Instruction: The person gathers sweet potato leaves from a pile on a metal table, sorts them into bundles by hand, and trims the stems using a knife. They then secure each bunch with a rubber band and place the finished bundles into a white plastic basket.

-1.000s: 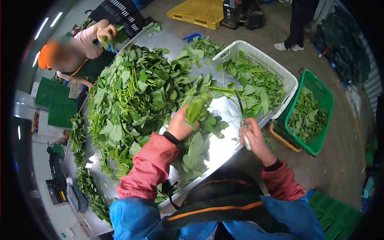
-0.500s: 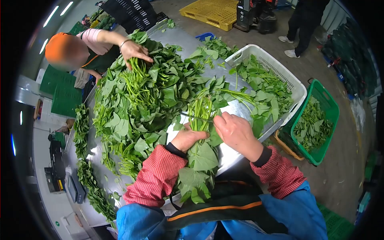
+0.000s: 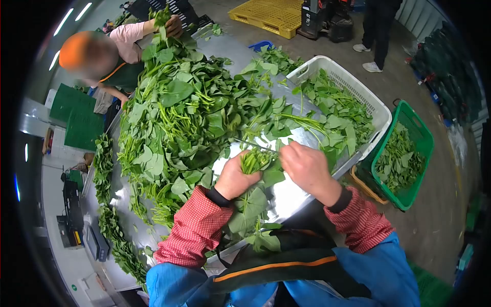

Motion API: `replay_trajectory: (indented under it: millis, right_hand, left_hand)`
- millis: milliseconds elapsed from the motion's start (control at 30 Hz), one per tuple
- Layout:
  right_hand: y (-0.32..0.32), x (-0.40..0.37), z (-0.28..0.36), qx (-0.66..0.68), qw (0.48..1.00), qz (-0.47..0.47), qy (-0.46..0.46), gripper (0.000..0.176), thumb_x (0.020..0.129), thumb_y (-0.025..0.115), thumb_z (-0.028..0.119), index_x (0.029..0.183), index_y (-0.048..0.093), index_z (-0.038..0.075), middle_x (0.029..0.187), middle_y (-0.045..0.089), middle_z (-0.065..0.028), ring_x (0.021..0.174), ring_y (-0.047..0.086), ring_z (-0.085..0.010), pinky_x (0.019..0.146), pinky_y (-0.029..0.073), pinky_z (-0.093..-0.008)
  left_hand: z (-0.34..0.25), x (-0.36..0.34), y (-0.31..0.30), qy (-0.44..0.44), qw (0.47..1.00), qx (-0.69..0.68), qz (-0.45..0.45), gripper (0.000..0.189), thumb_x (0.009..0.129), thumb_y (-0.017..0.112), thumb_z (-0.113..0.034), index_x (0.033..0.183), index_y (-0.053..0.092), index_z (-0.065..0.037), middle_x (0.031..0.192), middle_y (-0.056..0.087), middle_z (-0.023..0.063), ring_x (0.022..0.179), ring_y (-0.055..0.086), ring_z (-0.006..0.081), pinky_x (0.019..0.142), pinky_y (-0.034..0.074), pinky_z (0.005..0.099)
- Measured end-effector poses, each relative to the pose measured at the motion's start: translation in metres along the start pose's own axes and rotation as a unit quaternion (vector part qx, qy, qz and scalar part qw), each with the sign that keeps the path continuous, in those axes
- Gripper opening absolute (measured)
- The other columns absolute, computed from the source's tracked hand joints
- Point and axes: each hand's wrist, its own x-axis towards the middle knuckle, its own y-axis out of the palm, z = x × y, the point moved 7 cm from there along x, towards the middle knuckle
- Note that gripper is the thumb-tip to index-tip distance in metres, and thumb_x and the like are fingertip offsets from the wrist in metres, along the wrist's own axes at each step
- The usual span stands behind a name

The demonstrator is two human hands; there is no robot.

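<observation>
My left hand (image 3: 232, 176) is closed around a bunch of leafy green stems (image 3: 255, 159), cut ends up and leaves hanging toward my apron. My right hand (image 3: 305, 166) is right beside the bunch and grips a knife. Its thin blade (image 3: 253, 145) lies across the stem tops. Both hands are over the near edge of the shiny metal table (image 3: 294, 193). A large heap of loose greens (image 3: 179, 112) lies just beyond my hands.
A white basket (image 3: 358, 87) of greens stands at the table's right end, with a green crate (image 3: 417, 125) of leaves on the floor beside it. A co-worker in an orange cap (image 3: 76, 51) lifts leaves at the far left. A yellow pallet (image 3: 266, 15) and a standing person (image 3: 373, 30) are behind.
My right hand swung in from the right and brought the knife onto the bunch. The bunch sank lower and its stems look shorter. The co-worker's hand rose from the heap with leaves.
</observation>
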Motion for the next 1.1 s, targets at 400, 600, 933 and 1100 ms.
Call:
replay_trajectory:
  millis: [400, 600, 933, 1100]
  right_hand:
    - [0.028, -0.045, -0.101, -0.098, 0.986, 0.064, 0.119, 0.015, 0.081, 0.063, 0.018, 0.091, 0.058, 0.007, 0.081, 0.055, -0.0121, 0.075, 0.06, -0.0298, 0.063, 0.05, -0.0405]
    - [0.029, -0.055, -0.092, -0.131, 0.986, 0.076, 0.064, 0.024, 0.078, 0.067, 0.021, 0.094, 0.06, 0.005, 0.086, 0.054, -0.0137, 0.08, 0.058, -0.0313, 0.067, 0.049, -0.0413]
    - [0.102, -0.018, 0.023, 0.01, 0.981, 0.144, 0.132, 0.054, 0.077, 0.069, 0.04, 0.111, 0.056, 0.002, 0.089, 0.062, -0.0184, 0.081, 0.062, -0.0338, 0.071, 0.05, -0.0416]
    - [0.138, -0.015, 0.027, 0.172, 0.951, 0.198, 0.165, 0.048, 0.079, 0.067, 0.032, 0.116, 0.053, 0.004, 0.094, 0.063, -0.0199, 0.076, 0.063, -0.0364, 0.068, 0.051, -0.0439]
  left_hand:
    - [-0.071, -0.041, 0.001, 0.377, 0.816, 0.413, -0.148, 0.046, 0.072, 0.062, -0.01, 0.116, 0.053, -0.012, 0.118, 0.056, 0.0072, 0.111, 0.051, 0.0287, 0.098, 0.035, 0.0481]
    - [0.068, -0.095, 0.022, 0.081, 0.855, 0.512, -0.014, 0.059, 0.076, 0.058, -0.008, 0.132, 0.045, -0.021, 0.137, 0.042, 0.0074, 0.13, 0.035, 0.0309, 0.105, 0.025, 0.0595]
    - [0.135, -0.102, 0.006, -0.119, 0.938, -0.158, -0.285, 0.069, 0.077, 0.076, -0.012, 0.131, 0.036, 0.002, 0.097, 0.057, 0.0103, 0.083, 0.059, 0.0143, 0.072, 0.05, 0.0252]
    - [0.146, -0.088, -0.006, -0.05, 0.916, -0.249, -0.31, 0.052, 0.077, 0.06, 0.007, 0.125, 0.041, -0.002, 0.102, 0.055, 0.005, 0.088, 0.057, 0.0123, 0.074, 0.047, 0.0214]
